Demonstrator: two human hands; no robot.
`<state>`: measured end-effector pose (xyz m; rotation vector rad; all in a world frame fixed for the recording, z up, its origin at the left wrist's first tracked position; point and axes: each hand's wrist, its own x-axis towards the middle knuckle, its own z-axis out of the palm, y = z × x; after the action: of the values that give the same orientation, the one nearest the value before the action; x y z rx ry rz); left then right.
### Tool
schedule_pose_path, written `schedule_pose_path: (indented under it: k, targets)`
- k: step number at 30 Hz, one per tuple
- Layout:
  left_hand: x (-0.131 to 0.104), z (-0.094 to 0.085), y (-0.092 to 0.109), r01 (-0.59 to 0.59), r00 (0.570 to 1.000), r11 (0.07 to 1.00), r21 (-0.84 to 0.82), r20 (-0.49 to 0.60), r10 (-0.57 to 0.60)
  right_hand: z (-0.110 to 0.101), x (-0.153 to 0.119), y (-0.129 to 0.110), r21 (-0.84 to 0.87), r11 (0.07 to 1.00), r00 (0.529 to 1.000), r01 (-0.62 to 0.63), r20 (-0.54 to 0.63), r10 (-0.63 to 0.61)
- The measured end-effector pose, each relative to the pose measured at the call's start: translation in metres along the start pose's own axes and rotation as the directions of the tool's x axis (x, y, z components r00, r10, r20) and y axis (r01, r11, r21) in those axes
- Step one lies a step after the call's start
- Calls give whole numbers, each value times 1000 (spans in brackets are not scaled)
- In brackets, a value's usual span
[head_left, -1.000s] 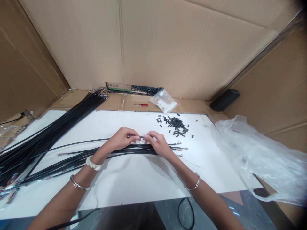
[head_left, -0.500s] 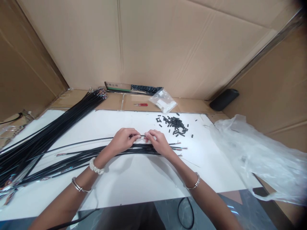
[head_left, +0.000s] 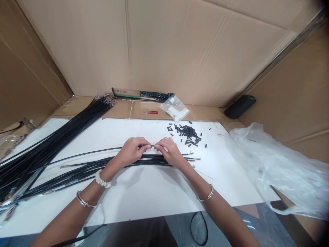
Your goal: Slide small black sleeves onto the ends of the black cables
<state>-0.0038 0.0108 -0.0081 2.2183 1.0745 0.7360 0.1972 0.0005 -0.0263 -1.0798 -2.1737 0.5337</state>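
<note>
A single black cable (head_left: 84,152) runs in from the left to my left hand (head_left: 133,150), whose thumb and finger pinch it near its end. My right hand (head_left: 167,151) is closed at that same end, its fingertips a small gap from the left ones. What exactly the right fingers hold is hidden. Beneath both hands lies a bunch of black cables (head_left: 151,160), with stripped ends of coloured wires (head_left: 192,159) on the right. Beyond my right hand is a pile of short black tubes (head_left: 187,132).
A thick bundle of black cables (head_left: 59,135) covers the left side. At the back lie red-handled snips (head_left: 153,112) and a clear plastic bag (head_left: 175,109). A black roll (head_left: 240,106) and a large plastic sheet (head_left: 285,171) are on the right. Cardboard walls (head_left: 174,51) surround the table.
Both hands stay nearly in place. The right fingertips have closed slightly and shifted a little at the cable's end.
</note>
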Motion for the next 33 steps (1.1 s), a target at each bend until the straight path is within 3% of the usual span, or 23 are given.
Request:
schedule_pose_path:
  k: [4, 9, 16, 19, 24, 28, 33]
  targets:
    - [-1, 4, 1, -16, 999, 998, 67, -39, 18, -2, 1, -6, 170, 981, 996, -89, 11, 89]
    - [-6, 11, 0, -53, 993, 980, 191, -93, 72, -3, 0, -5, 403, 885, 972, -233, 96, 212]
    - [-10, 15, 2, -145, 973, 897, 418, -104, 206, -4, 3, -3, 558, 753, 937, -349, 218, 272]
    - [-9, 13, 2, -125, 973, 927, 353, -138, 184, -9, 3, -7, 485, 828, 959, -281, 170, 226]
    - [-5, 8, 3, -79, 980, 987, 140, -171, 102, -12, 1, -9, 95, 994, 998, -46, -37, 49]
    - [-3, 5, 4, -62, 987, 996, 58, -142, 69, -9, -1, -4, -97, 991, 992, 97, -67, -103]
    - [-6, 10, 3, -106, 980, 989, 101, -159, 122, -9, -2, 1, -145, 976, 983, 163, -59, -173]
